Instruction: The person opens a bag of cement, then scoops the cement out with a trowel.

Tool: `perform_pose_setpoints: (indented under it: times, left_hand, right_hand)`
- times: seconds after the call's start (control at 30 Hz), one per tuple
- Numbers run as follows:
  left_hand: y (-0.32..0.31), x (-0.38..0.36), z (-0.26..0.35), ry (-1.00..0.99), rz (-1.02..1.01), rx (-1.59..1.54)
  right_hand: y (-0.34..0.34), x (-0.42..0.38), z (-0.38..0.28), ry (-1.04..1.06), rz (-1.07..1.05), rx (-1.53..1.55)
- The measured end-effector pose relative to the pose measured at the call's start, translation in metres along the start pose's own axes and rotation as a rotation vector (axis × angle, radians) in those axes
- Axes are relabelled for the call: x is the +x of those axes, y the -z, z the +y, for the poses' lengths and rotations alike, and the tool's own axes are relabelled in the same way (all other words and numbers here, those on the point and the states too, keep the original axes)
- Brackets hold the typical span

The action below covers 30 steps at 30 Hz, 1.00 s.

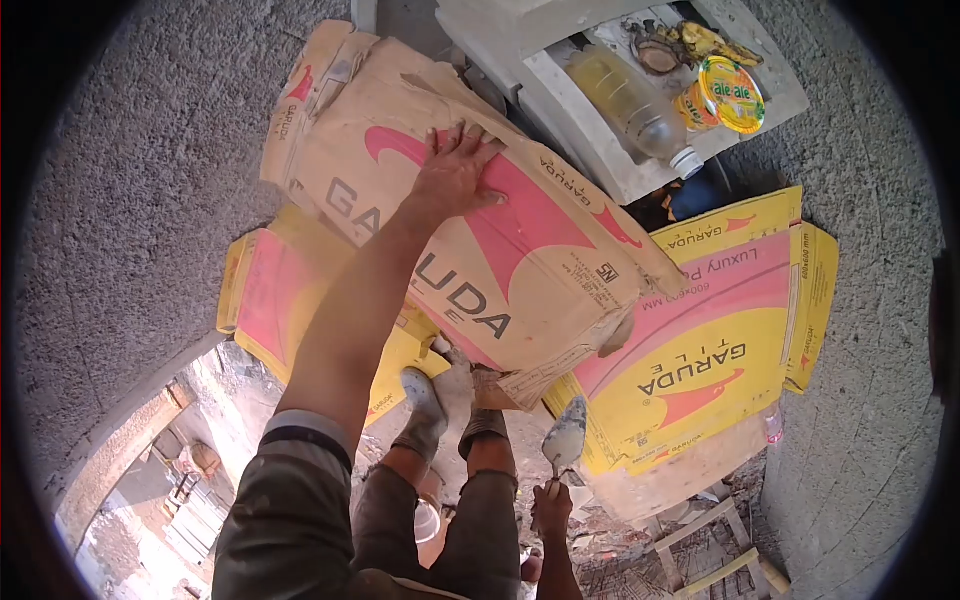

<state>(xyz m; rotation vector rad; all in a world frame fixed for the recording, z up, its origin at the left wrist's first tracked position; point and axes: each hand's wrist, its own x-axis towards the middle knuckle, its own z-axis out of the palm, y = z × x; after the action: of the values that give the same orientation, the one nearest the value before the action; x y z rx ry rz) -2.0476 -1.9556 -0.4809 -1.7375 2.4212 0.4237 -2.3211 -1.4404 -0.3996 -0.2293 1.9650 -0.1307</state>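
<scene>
Head view: I press my left hand (455,172) flat, fingers spread, on the brown carton (470,225); my right hand (552,507) grips a trowel (566,437).

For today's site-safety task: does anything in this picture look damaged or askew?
Yes. The brown box under the left hand is torn and crumpled at its lower corner, and it lies tilted across the yellow boxes. The right hand holds a trowel.

- i see a clear plastic bottle (632,105) lying in the grey window frame (560,95)
- right of the bottle, a yellow-lidded cup (731,93)
- below the bottle, a flattened yellow and pink carton (700,340)
- rough grey wall (130,180) left of the bottle
</scene>
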Motion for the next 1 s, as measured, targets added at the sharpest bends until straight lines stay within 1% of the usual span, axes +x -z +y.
perform_pose_setpoints:
  times: [0.03,0.07,0.13,0.17,0.2,0.23,0.3,0.37,0.4,0.47,0.5,0.53,0.6,0.63,0.7,0.73,0.8,0.83,0.9,0.93,1.0]
  left_hand:
    - [-0.006,0.007,-0.006,-0.017,-0.114,0.011]
    - [-0.010,0.013,-0.008,-0.012,-0.122,0.002]
    - [-0.011,0.019,-0.008,0.029,-0.238,0.137]
    - [-0.008,0.025,-0.001,0.080,-0.299,0.199]
    - [-0.011,0.026,0.002,0.094,-0.298,0.191]
    - [-0.012,0.027,0.004,0.108,-0.292,0.192]
    - [-0.009,0.024,0.007,0.120,-0.273,0.195]
    - [-0.010,0.021,0.010,0.142,-0.133,0.204]
    - [-0.011,0.019,0.011,0.144,-0.111,0.203]
    - [-0.018,0.007,0.011,0.148,0.023,0.155]
    - [-0.019,0.000,0.014,0.180,0.112,0.128]
    - [-0.020,-0.007,0.016,0.197,0.116,0.121]
    - [-0.006,-0.019,0.024,0.343,0.243,-0.223]
    - [-0.007,-0.020,0.024,0.358,0.249,-0.229]
    - [-0.011,-0.016,0.025,0.354,0.159,-0.934]
    - [-0.013,-0.008,0.025,0.349,0.172,-0.937]
    - [-0.022,0.003,0.031,0.133,0.509,-1.090]
    - [-0.028,0.013,0.035,0.141,0.509,-1.100]
    - [-0.023,0.034,0.042,0.184,0.485,-0.503]
    - [-0.019,0.041,0.048,0.187,0.464,-0.513]
    - [-0.017,0.057,0.059,0.337,0.127,-0.221]
  right_hand:
    - [0.001,0.006,0.015,0.076,0.040,-0.063]
    - [0.003,0.008,0.015,0.069,0.040,-0.074]
    - [0.006,0.009,0.010,0.000,0.010,0.007]
    - [0.006,0.014,0.011,0.049,0.018,-0.032]
    - [0.010,0.018,0.012,0.056,0.016,-0.047]
    - [0.013,0.021,0.013,0.009,0.002,-0.061]
    - [0.015,0.022,0.002,-0.056,-0.021,-0.028]
    - [0.017,0.019,-0.007,-0.037,-0.020,0.004]
    - [0.017,0.019,-0.015,-0.027,-0.025,0.034]
    - [0.017,0.015,-0.028,0.003,-0.006,0.036]
    - [0.016,0.013,-0.033,0.014,0.005,0.029]
    - [0.015,0.014,-0.031,0.023,0.004,0.013]
    - [0.012,0.019,-0.028,0.065,0.014,0.016]
    - [0.011,0.012,-0.043,0.017,-0.013,0.039]
    - [0.009,0.008,-0.047,0.028,-0.025,0.023]
    - [0.006,0.011,-0.050,0.035,-0.037,0.023]
    - [0.001,0.010,-0.058,0.063,-0.012,-0.046]
    - [-0.001,0.011,-0.059,0.080,-0.020,-0.020]
    - [-0.006,0.008,-0.063,0.098,-0.013,-0.016]
    - [-0.006,0.007,-0.065,0.076,-0.010,-0.022]
    - [-0.006,0.005,-0.065,0.024,-0.044,0.030]
